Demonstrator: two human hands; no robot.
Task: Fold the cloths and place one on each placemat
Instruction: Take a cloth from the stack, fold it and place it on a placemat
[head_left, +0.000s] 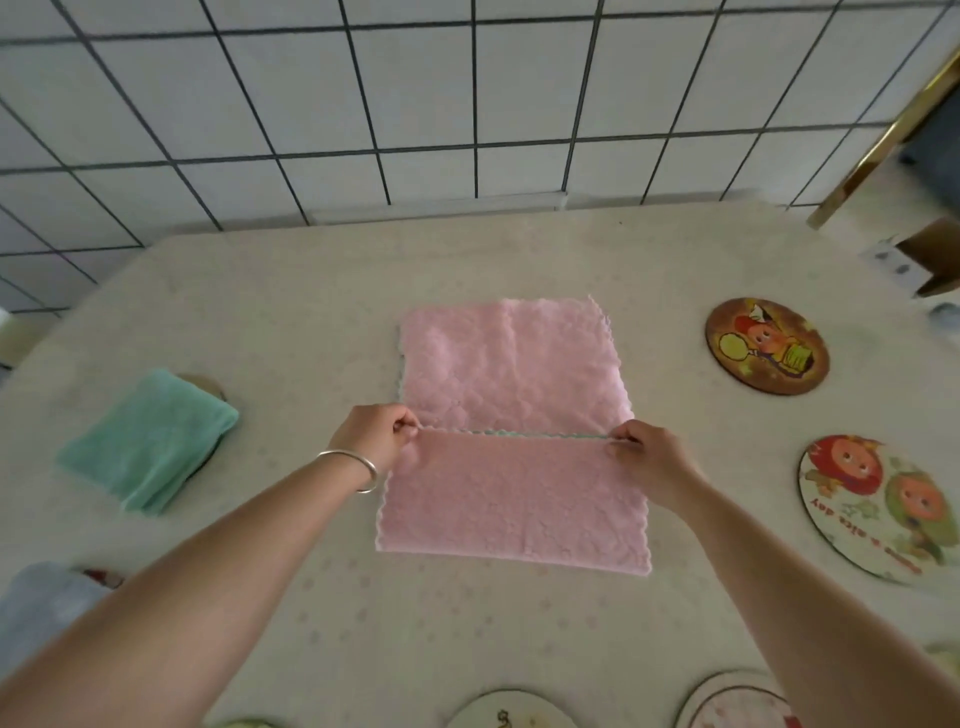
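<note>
A pink cloth (511, 415) is spread at the middle of the table (311, 291), its long axis running away from the person toward the tiled wall (363, 104). The near part has been turned up and over, so that a folded edge lies at the near side and the scalloped, green-trimmed free edge is stretched taut from side to side across the cloth's middle. That free edge is pinched at its left corner by the left hand (376, 434), fingers closed on the cloth, and at its right corner by the right hand (649, 457), likewise closed on it. A silver bangle (353, 467) is worn on the left wrist.

To the left, a folded green cloth (148, 441) is laid on a round placemat (208, 387), of which only a sliver is seen at the far edge. At the lower left corner, a folded pale blue cloth (47, 608) covers another mat (104, 577), barely visible. To the right, two round mats with cartoon prints are seen bare: a dark one (766, 345) farther off and a light one (878, 512) nearer. Along the near edge, parts of two more round mats (511, 712) (737, 701) are seen, with nothing on their visible parts.
</note>
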